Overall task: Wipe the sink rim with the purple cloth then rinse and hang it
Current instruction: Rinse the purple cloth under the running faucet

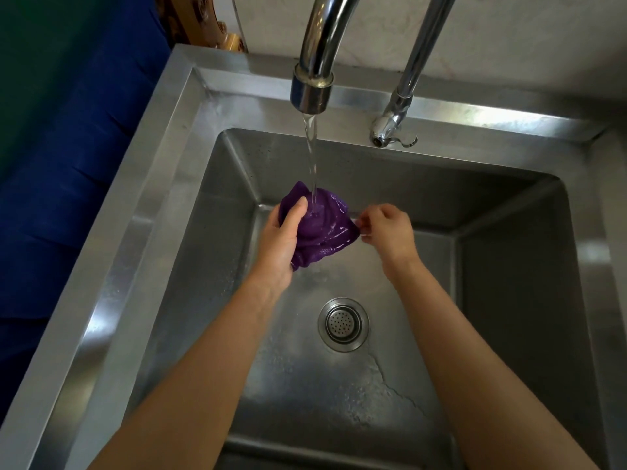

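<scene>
The wet purple cloth (pixel 319 228) is bunched up over the steel sink basin, directly under the water stream (pixel 312 157) running from the tap spout (pixel 312 86). My left hand (pixel 283 247) grips the cloth's left side, thumb on top. My right hand (pixel 386 232) pinches the cloth's right corner with curled fingers. The sink rim (pixel 135 212) runs along the left, wet and shiny.
A drain strainer (pixel 343 323) sits in the basin floor below my hands, with water pooled around it. A second chrome pipe with a valve (pixel 390 127) stands on the back rim at right. Dark blue fabric (pixel 51 198) lies left of the sink.
</scene>
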`<state>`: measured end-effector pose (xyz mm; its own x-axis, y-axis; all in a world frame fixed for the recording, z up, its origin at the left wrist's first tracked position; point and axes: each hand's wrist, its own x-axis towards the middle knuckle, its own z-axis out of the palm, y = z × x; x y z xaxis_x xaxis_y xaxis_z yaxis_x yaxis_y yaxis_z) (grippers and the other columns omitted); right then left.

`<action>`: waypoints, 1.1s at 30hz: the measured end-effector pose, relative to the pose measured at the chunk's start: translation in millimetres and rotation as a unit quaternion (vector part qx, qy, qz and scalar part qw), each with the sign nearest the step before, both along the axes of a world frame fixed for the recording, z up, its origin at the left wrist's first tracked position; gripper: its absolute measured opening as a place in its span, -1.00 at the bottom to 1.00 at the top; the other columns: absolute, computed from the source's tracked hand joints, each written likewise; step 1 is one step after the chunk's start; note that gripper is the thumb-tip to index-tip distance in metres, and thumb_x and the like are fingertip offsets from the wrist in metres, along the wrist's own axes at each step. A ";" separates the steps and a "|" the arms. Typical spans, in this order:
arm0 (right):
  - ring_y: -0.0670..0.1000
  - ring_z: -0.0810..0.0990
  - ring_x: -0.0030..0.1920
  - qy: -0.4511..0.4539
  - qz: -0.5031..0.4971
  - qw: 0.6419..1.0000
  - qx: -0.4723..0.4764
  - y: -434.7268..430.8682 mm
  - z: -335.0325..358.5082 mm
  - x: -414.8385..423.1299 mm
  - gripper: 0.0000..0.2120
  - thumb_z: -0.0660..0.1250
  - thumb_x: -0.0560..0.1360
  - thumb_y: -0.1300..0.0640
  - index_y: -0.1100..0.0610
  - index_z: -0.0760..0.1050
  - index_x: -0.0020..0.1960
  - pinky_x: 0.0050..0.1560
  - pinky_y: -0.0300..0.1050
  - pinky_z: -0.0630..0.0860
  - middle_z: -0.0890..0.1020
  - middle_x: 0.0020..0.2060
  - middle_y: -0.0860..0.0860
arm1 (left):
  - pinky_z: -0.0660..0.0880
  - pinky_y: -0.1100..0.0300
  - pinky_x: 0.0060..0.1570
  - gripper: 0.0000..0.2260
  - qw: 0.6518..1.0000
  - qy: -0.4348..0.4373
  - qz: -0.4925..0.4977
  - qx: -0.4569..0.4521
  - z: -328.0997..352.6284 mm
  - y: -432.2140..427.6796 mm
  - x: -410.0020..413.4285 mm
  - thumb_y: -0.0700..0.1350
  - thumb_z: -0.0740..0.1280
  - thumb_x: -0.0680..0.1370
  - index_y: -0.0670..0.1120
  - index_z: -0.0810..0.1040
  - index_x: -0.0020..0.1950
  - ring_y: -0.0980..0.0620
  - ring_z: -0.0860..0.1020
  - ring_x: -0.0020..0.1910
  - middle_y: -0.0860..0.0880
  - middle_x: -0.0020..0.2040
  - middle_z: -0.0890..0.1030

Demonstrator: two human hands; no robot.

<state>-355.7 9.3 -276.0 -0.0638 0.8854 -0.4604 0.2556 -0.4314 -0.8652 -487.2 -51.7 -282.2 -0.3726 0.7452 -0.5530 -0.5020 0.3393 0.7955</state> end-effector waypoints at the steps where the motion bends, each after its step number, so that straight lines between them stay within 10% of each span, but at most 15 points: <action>1: 0.02 0.57 -0.18 0.003 0.025 1.000 -0.003 -3.2 -1.8 -2.6 -0.82 0.15 0.58 0.13 0.14 0.48 -0.13 -0.11 -0.04 0.57 0.57 -0.25 0.04 | 0.62 0.05 -0.08 -0.82 1.000 -0.001 0.002 0.002 -0.6 0.4 1.8 0.02 0.34 0.50 0.09 0.53 0.10 -0.03 0.64 0.02 -0.02 0.07 0.64; 5: 0.07 0.53 0.14 -0.004 0.129 0.984 0.119 -18.2 5.2 -20.5 -0.73 0.12 0.60 0.04 0.11 0.44 0.23 0.17 -0.04 0.48 0.56 0.10 0.09 | 0.60 -0.12 -0.03 -0.72 0.999 0.031 0.003 -0.041 -5.7 8.7 4.6 0.13 0.29 0.44 0.03 0.56 0.06 -0.13 0.64 0.02 -0.11 0.03 0.66; 13: 0.29 0.57 -0.02 -0.297 0.170 0.913 0.224 -11.6 20.7 -54.2 -0.64 0.03 0.61 -0.06 0.19 0.45 0.02 -0.16 0.02 0.38 0.63 -0.05 0.23 | 0.44 0.20 -0.39 -0.66 0.997 -0.035 0.022 -0.067 -13.1 15.7 24.9 0.09 0.19 0.56 -0.03 0.55 -0.31 0.00 0.53 -0.36 -0.03 -0.41 0.53; 20: 0.23 0.55 0.09 -0.132 0.086 0.987 0.006 15.7 -0.5 -40.5 -0.62 0.06 0.58 -0.07 0.17 0.53 -0.07 0.05 -0.04 0.43 0.61 0.00 0.21 | 0.55 0.09 -0.12 -0.63 0.968 0.244 -0.003 -0.054 -4.3 12.2 32.1 0.14 0.07 0.61 0.00 0.52 -0.21 -0.02 0.60 -0.12 -0.08 -0.15 0.62; 26: 0.01 0.46 -0.09 -0.072 0.116 0.989 0.060 2.1 9.1 -33.2 -0.68 0.17 0.59 0.04 0.30 0.46 0.12 -0.17 -0.28 0.29 0.51 -0.13 0.05 | 0.51 0.17 -0.13 -0.75 0.989 0.117 0.035 -0.081 -18.4 18.6 14.7 -0.05 0.10 0.63 -0.10 0.45 0.21 0.00 0.57 -0.04 -0.13 0.10 0.60; 30: 0.11 0.46 -0.17 -0.113 0.212 0.954 0.179 -4.6 22.5 -40.1 -0.72 0.18 0.58 0.07 0.28 0.52 -0.05 -0.19 -0.15 0.29 0.53 -0.22 0.13 | 0.57 0.17 -0.07 -0.51 0.998 -0.027 -0.027 -0.040 1.4 23.1 4.9 0.29 0.06 0.55 0.00 0.64 -0.13 0.06 0.65 -0.09 0.01 -0.19 0.71; 33: 0.19 0.49 0.07 -0.132 0.168 0.955 0.204 4.6 20.4 -42.3 -0.74 0.13 0.59 0.07 0.22 0.51 0.03 0.14 0.02 0.41 0.51 0.03 0.20 | 0.55 0.17 -0.11 -0.69 0.999 0.020 -0.034 -0.028 6.5 28.0 10.6 0.20 0.26 0.51 -0.01 0.61 -0.14 0.03 0.65 -0.10 0.00 -0.17 0.69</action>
<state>-398.0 13.9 -255.6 -0.3061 0.9443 -0.1205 0.5529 0.0733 -0.8300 -476.6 -23.8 -275.8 -0.3456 0.7379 -0.5797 -0.4439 0.4157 0.7938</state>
